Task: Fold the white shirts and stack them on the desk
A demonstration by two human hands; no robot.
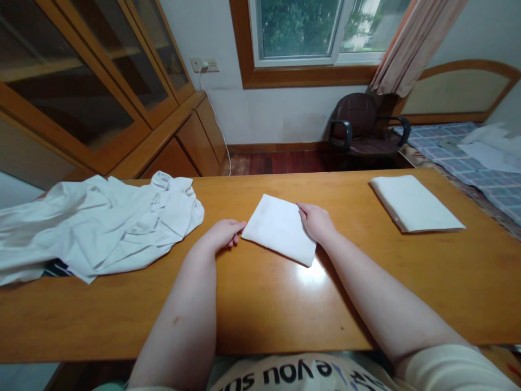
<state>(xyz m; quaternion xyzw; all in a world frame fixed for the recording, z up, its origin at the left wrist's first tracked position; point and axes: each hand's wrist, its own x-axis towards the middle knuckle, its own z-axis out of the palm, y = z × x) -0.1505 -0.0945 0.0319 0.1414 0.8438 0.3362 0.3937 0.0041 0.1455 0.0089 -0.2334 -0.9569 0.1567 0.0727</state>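
Observation:
A small folded white cloth [279, 227] lies flat in the middle of the wooden table [260, 304]. My left hand [224, 233] rests at its left corner, fingers curled and pinching the edge. My right hand [315, 220] sits on the cloth's right edge, with the fingers bent over that edge and gripping it. Both forearms reach in from the near side of the table.
A heap of crumpled white garments [93, 225] covers the table's left part. A neat stack of folded white cloth [415, 203] lies at the right. Behind the table are a dark office chair [360, 127], a wooden cabinet [101, 92] and a bed [480, 157].

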